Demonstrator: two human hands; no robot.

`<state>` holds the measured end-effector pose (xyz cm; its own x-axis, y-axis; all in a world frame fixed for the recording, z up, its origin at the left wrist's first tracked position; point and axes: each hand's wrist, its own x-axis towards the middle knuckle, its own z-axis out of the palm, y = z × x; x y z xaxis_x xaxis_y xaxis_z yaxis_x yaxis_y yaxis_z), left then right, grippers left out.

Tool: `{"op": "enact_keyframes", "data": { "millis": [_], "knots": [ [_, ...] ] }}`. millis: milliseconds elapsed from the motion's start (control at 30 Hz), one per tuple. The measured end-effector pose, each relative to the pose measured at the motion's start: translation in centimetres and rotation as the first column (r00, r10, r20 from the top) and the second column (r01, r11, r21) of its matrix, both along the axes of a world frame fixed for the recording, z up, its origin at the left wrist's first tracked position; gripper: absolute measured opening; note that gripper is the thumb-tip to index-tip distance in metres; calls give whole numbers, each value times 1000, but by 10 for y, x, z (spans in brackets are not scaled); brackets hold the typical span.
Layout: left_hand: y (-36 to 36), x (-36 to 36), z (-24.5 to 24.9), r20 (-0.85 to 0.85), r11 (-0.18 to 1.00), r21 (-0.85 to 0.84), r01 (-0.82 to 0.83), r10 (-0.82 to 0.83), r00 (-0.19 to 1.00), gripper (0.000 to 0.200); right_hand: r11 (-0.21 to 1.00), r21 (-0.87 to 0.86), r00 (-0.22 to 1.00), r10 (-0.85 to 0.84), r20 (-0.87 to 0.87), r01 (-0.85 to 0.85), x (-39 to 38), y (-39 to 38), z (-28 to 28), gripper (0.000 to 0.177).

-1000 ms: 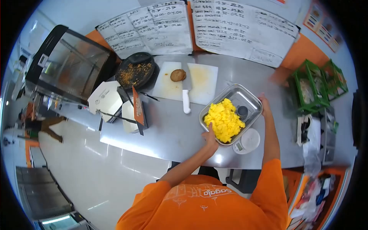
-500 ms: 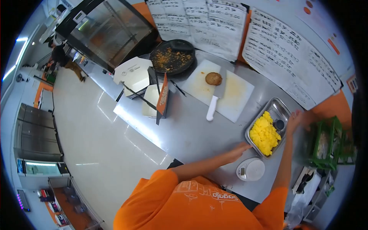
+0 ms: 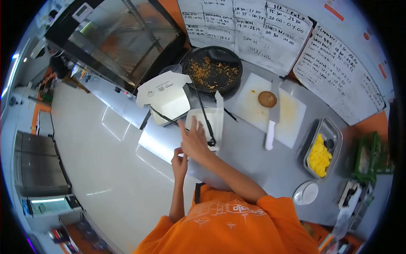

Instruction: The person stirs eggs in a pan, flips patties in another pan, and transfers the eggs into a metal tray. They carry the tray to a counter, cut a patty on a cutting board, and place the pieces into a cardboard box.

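My right hand [image 3: 194,139] reaches over the near white takeaway box [image 3: 215,115], fingers apart and touching or close to a pair of black tongs [image 3: 204,112]. The tongs lie spread across the boxes, one arm partly hidden behind this hand. Below it, my left hand [image 3: 179,164] is closed in a pinch at the near box's lower left corner. A small white bit shows at its fingertips, too little to name. Beside them stands another takeaway box [image 3: 175,104] with its lid raised.
A black pan [image 3: 213,70] with brown crumbs sits behind the boxes. A white-handled knife [image 3: 270,131] and a round brown patty [image 3: 267,99] lie on a white cutting board [image 3: 293,108]. Farther right are a metal tray [image 3: 337,139] of yellow scrambled egg and a kitchen scale [image 3: 306,193].
Both hands have left the egg tray and scale area and moved left to the takeaway boxes. The view has shifted, and the near box's orange flap no longer shows.
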<state>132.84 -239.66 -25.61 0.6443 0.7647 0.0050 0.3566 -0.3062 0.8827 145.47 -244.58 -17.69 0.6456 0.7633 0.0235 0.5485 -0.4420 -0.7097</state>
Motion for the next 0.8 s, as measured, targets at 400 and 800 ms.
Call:
{"op": "enact_keyframes", "data": {
  "millis": [400,800],
  "knots": [
    [58,26,-45,-171,869,-293,399,-458,872,30,917,-173,912,-384,-147,358,8,20,-51,87],
    [83,19,-39,-120,719,-593,362,-523,844,41,615,-114,258,-483,-837,780,1,-218,79,47]
  ]
}}
